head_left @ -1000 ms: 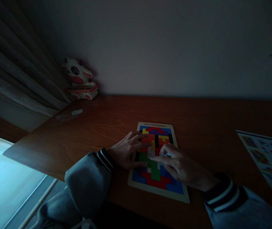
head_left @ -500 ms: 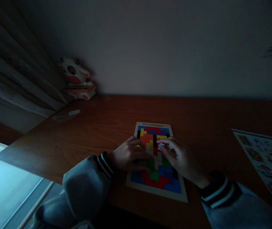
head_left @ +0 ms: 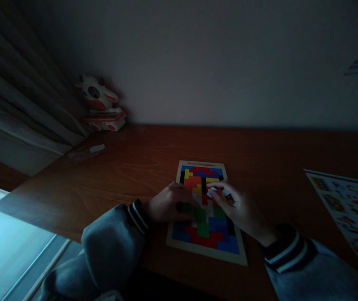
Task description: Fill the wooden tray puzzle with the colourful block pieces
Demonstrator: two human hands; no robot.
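A wooden block puzzle board (head_left: 206,257) with a pale frame lies on the table, filled with coloured pieces in red, blue, green, yellow and purple. My left hand (head_left: 173,203) rests over the board's left side, fingers bent, thumb apart from them; nothing shows held in it. Just right of its fingertips is a green piece (head_left: 203,228). Above the board's right side, my right hand (head_left: 237,207) pinches a small whitish puzzle piece (head_left: 212,191) between thumb and fingers. Both hands partly cover the pieces beneath them.
At the right lies a printed sheet (head_left: 351,209) with small coloured pictures. A cow-shaped toy (head_left: 99,102) stands at the back left by the curtain (head_left: 19,96). Near the table's left edge is a clear plastic wrapper with a white label (head_left: 97,148).
My left hand's fingers have drawn in and bent more, and the hand has shifted slightly. My right hand stays almost in place with the whitish piece.
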